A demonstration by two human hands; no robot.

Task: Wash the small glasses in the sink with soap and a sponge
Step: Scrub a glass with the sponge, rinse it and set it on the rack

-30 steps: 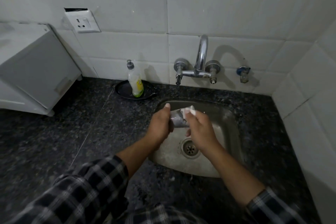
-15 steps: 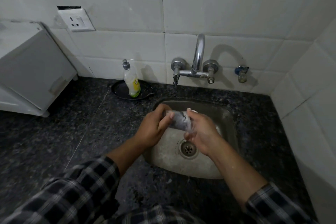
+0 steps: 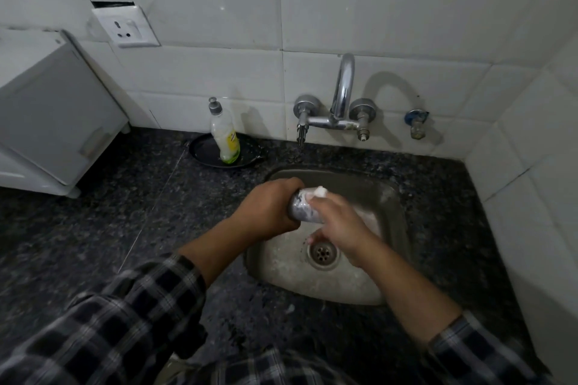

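Head view, looking down at a small square stainless-steel sink [image 3: 312, 289] set into a dark speckled granite worktop [image 3: 125, 212]. The small clear glass [image 3: 297, 209] is held tipped on its side in the air over the basin, just behind the round metal drain [image 3: 322, 253], with soapy streaks on it.

The left hand [image 3: 269, 211] has its fingers curled tight round one end of the glass. The right hand [image 3: 341, 225] comes at the other end with its fingers bent over it, pinching a small white sponge [image 3: 319, 191] that pokes out at the top against the glass. Honestly most of the sponge is hidden, so I can't tell how far it reaches inside. Both arms wear dark plaid shirt sleeves [image 3: 125, 331] pushed up off the wrists.

Rest of the scene:
- a curved chrome wall tap [image 3: 342, 94] behind the sink, with a little blue-handled valve [image 3: 416, 122] off to its right
- a clear dish-soap bottle with yellow-green liquid [image 3: 225, 137], standing upright in a shallow black round dish [image 3: 203, 151] on the worktop left of the tap
- a white wall socket [image 3: 126, 26] on the tiles
- a big white boxy appliance [image 3: 47, 109] at the far left
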